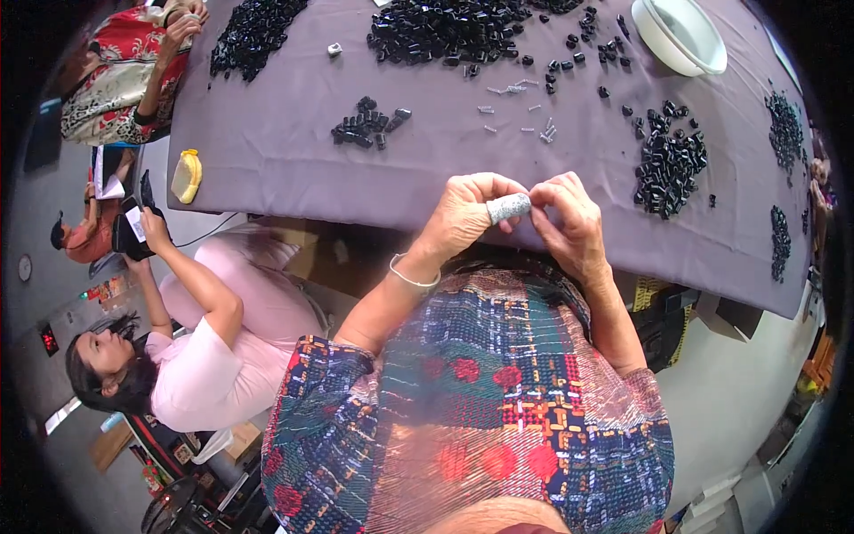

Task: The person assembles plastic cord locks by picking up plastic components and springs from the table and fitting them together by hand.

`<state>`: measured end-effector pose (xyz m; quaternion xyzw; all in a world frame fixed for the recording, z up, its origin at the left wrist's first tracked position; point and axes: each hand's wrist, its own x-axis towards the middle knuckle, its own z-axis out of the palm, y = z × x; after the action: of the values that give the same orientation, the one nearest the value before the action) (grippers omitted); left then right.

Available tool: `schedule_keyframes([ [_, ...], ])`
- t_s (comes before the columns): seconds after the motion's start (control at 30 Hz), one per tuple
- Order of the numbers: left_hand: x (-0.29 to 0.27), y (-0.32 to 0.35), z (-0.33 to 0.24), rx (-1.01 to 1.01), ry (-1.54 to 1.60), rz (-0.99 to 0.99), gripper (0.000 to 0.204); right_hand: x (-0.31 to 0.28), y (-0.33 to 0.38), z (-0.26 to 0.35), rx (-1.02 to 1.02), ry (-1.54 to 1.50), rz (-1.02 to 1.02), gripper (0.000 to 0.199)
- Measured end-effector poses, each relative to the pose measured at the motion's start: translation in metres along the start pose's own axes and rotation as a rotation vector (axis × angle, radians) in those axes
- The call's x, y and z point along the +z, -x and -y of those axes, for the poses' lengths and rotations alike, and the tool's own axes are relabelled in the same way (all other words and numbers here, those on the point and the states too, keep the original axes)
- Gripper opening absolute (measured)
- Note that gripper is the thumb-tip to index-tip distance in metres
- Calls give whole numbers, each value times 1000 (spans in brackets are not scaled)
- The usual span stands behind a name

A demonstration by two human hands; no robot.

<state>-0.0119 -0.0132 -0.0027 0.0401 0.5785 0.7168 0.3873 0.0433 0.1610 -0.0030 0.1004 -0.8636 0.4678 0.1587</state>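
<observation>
1. Hands meet just over the near edge of the purple-covered table (294, 151), seen from the head view. The left hand (467, 214) is curled, and its thumb wears a grey finger guard (509, 207) that points toward the right hand (569, 222).
2. Fingertips of both hands press together at one spot, right beside the tip of the guard. Whatever they pinch there is too small to make out, so what they hold cannot be told.
3. A thin silver bangle (414, 278) sits on the left wrist, below the curled fingers.
4. Beyond the hands, a few small silver pins (520, 107) lie scattered on the cloth, well apart from the fingertips.
5. A small cluster of black parts (365, 125) lies to the left of the pins, and a second, thicker cluster (672, 160) lies to the right of the hands, nearer the right hand than the left.
6. A long heap of black parts (445, 31) runs along the far side of the table, and a white bowl (680, 36) stands at the far right, tilted toward the rim of the view.
7. A yellow pouch (187, 175) lies at the table's left near corner.
8. To the left and below the table, a person in a pink top (209, 356) sits holding a dark device (129, 227). Another person in a patterned red garment (120, 71) sits at the far left end.
</observation>
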Motion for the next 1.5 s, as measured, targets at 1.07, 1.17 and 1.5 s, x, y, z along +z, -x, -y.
schedule_keyframes([
  [1.07, -5, 3, -3, 39, 111, -56, 18, 3, -10, 8, 641, -722, 48, 6],
  [1.17, -11, 1, 7, 78, 192, -136, 18, -2, -28, -4, 234, -60, -74, 7],
  [1.5, -14, -2, 15, 155, 275, -156, 17, 4, -63, -42, -54, 548, 45, 11],
])
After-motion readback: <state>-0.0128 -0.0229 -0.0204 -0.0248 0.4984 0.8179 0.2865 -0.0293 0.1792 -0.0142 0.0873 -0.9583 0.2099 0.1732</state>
